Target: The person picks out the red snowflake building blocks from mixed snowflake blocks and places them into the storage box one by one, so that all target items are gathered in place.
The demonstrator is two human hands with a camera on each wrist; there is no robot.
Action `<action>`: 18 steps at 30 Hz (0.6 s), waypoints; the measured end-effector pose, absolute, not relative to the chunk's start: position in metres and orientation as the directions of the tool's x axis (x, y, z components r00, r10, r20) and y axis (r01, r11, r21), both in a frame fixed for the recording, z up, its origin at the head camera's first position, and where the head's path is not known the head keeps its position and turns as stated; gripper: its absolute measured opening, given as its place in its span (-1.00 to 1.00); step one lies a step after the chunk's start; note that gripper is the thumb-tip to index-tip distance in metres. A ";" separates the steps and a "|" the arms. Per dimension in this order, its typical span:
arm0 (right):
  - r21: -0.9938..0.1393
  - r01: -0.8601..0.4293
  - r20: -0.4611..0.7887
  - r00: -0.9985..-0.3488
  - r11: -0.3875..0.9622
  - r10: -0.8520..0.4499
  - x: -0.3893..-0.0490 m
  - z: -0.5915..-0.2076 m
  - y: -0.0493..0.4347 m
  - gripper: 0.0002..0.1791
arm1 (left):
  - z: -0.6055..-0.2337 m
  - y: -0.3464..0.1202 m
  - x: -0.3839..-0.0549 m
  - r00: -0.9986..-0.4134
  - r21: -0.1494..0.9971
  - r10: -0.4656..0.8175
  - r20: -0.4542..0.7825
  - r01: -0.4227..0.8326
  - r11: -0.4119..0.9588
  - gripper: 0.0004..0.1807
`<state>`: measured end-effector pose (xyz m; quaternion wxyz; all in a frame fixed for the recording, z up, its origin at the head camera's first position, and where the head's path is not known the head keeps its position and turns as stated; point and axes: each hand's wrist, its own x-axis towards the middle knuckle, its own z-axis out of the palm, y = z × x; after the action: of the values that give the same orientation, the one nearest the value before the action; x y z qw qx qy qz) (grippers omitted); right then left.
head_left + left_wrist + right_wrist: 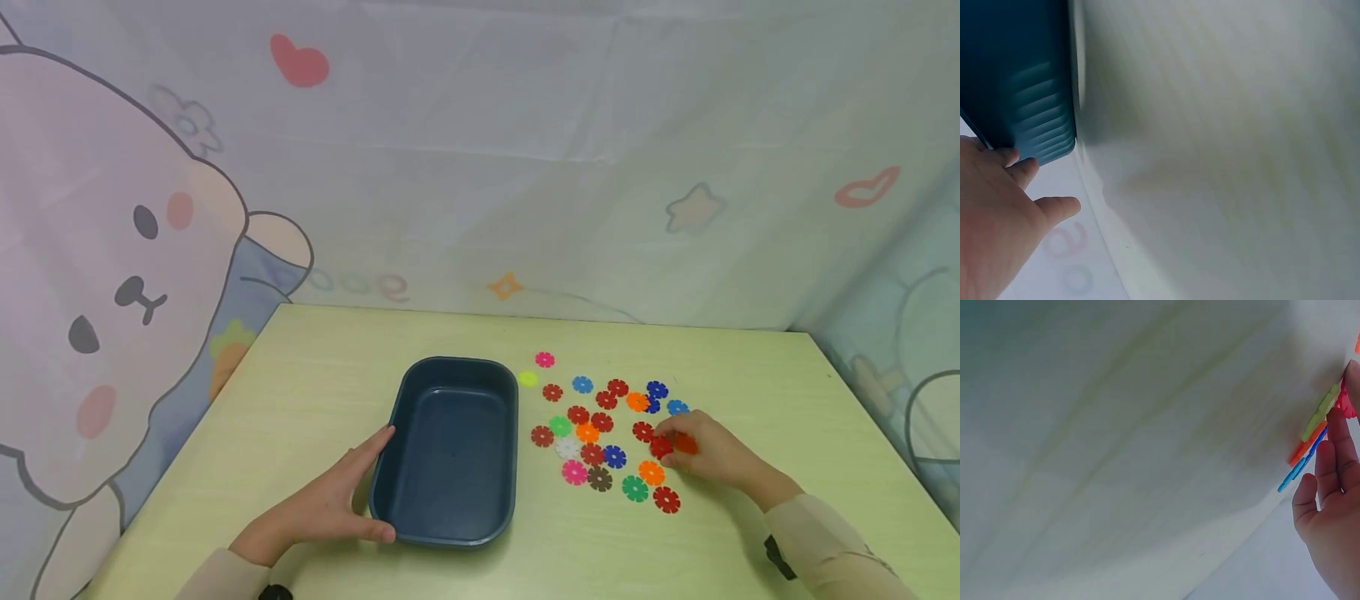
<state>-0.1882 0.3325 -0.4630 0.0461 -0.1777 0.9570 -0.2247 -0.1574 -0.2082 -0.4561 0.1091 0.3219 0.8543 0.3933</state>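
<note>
A dark blue rectangular tray (450,540) stands on the table. Against its left side rests my left hand (330,500), thumb by the near corner and straight fingers along the wall; the left wrist view shows fingers touching the tray (1022,75). To the tray's right lie many small notched plastic discs in several colours. At the right edge of this spread my right hand (708,450) pinches a red notched disc (661,447) between thumb and fingertips. An orange-red disc (686,443) is partly hidden beneath that hand. The right wrist view shows red (1346,405) at the fingertips.
Close to the right hand lie a dark red disc (643,432), an orange disc (652,473), a green disc (635,489) and a light blue disc (677,407). A yellow disc (528,379) lies beside the tray's right rim. Behind the table (337,350) hangs a printed curtain (465,167).
</note>
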 end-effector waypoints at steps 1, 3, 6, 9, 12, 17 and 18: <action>-0.451 -0.319 -0.014 -0.931 0.834 -0.364 -0.188 -0.463 0.332 -0.61 | -0.456 -0.208 -0.157 -0.769 0.742 0.635 0.068 0.465 0.484 0.31; -0.455 -0.315 -0.026 -0.930 0.833 -0.366 -0.188 -0.462 0.331 -0.61 | -0.456 -0.208 -0.158 -0.770 0.742 0.635 0.069 0.465 0.483 0.31; -0.445 -0.322 -0.032 -0.927 0.836 -0.375 -0.189 -0.461 0.330 -0.60 | -0.455 -0.208 -0.157 -0.770 0.738 0.633 0.076 0.470 0.483 0.31; -0.430 -0.336 -0.035 -0.921 0.838 -0.387 -0.190 -0.460 0.330 -0.58 | -0.455 -0.207 -0.157 -0.772 0.732 0.629 0.085 0.477 0.487 0.30; -0.423 -0.331 -0.050 -0.921 0.844 -0.387 -0.191 -0.459 0.331 -0.57 | -0.454 -0.207 -0.156 -0.776 0.727 0.624 0.090 0.479 0.491 0.30; -0.413 -0.344 -0.069 -0.912 0.843 -0.405 -0.192 -0.455 0.330 -0.53 | -0.453 -0.207 -0.154 -0.784 0.723 0.614 0.090 0.476 0.501 0.29; -0.410 -0.351 -0.068 -0.909 0.842 -0.412 -0.192 -0.455 0.330 -0.53 | -0.453 -0.207 -0.154 -0.784 0.722 0.614 0.091 0.476 0.502 0.29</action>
<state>-0.1921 0.3300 -0.4547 0.0768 -0.1992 0.9566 -0.1985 -0.1539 -0.2072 -0.4530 0.0889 0.3162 0.8620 0.3860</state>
